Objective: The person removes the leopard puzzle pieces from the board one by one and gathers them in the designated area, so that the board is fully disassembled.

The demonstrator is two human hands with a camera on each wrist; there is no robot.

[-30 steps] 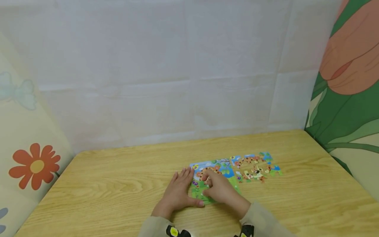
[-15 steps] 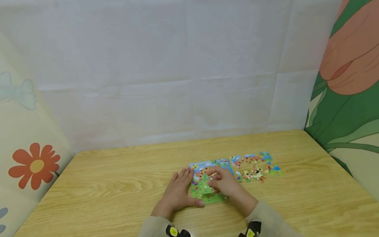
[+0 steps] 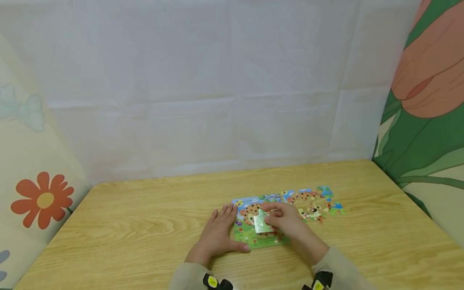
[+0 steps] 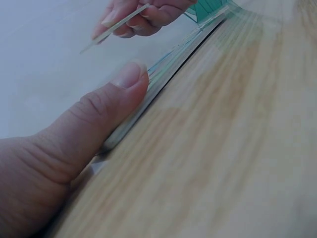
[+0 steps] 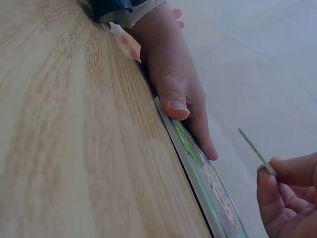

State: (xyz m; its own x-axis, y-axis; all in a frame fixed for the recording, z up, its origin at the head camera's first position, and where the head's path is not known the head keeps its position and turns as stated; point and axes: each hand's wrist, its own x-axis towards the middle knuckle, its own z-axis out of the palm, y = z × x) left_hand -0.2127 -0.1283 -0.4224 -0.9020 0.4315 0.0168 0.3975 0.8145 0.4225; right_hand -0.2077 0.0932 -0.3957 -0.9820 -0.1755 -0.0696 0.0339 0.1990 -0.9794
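A flat jigsaw puzzle board [image 3: 255, 243] with a spotted animal on green and blue lies on the table in the head view. My left hand [image 3: 218, 237] lies along its left side with fingers straight, thumb at the front edge. My right hand [image 3: 291, 225] pinches a green puzzle piece [image 3: 261, 224] between thumb and fingers, tilted above the board. The right wrist view shows this puzzle piece [image 5: 255, 148] edge-on, apart from the board. Part of the board's picture is hidden behind the piece and the right hand.
Right of the board, several puzzle pieces [image 3: 312, 210] lie loosely grouped into an animal's face, with gaps between some. The wooden table [image 3: 145, 225] extends to both sides. A white cloth [image 3: 188, 88] hangs behind it; flower-patterned panels stand left and right.
My right hand has lifted the green puzzle piece off the board's lower part and moved it right, tilting it so that it shines. My left hand has stayed in place.
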